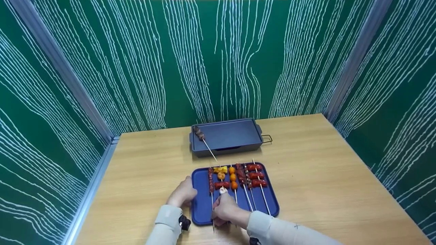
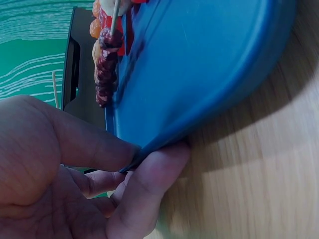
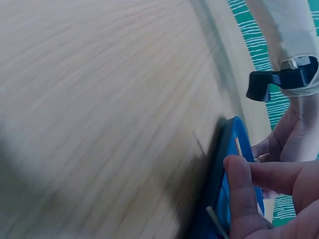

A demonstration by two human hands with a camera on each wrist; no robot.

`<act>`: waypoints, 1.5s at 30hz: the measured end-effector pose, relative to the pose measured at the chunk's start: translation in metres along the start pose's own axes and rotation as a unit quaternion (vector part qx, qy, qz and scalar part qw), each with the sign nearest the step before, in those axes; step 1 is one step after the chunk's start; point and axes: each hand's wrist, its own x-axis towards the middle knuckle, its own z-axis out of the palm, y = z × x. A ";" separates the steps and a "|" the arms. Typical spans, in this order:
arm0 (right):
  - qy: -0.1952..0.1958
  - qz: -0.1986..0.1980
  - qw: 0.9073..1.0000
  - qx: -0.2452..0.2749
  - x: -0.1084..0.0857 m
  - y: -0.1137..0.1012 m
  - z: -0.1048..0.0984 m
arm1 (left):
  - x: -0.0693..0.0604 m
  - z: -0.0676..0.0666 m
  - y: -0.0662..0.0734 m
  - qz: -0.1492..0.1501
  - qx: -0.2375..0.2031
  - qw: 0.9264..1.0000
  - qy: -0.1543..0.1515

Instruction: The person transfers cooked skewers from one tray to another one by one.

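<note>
A blue tray (image 1: 201, 214) lies on the table with several skewers across it. My left hand (image 1: 184, 192) pinches the tray's left rim between thumb and fingers; the left wrist view shows this grip closely. My right hand (image 1: 227, 207) is over the near part of the tray, thumb and index finger pinching the stick of the leftmost skewer, a narrow dark-red meat skewer (image 1: 211, 182). Beside it lies a mixed skewer (image 1: 222, 185) with yellow, round, red and white pieces, its stick hidden by my right hand. An orange-ball skewer (image 1: 233, 177) follows.
Further right on the tray are two dark meat skewers and a red sausage skewer (image 1: 257, 175). Behind the tray stands a dark grill pan (image 1: 228, 134) with a wire handle at its right. One meat skewer (image 1: 199, 132) lies on it, its stick overhanging the front.
</note>
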 end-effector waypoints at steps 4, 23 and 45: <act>0.001 -0.007 0.999 -0.039 0.002 0.002 0.001 | 0.000 0.000 0.001 -0.006 0.001 1.000 -0.002; -0.032 -0.065 0.992 -0.100 0.008 -0.012 -0.017 | -0.001 -0.001 0.001 0.000 0.004 1.000 0.002; -0.016 -0.081 0.993 -0.089 0.040 -0.072 -0.051 | 0.001 -0.001 -0.002 0.021 -0.002 1.000 0.012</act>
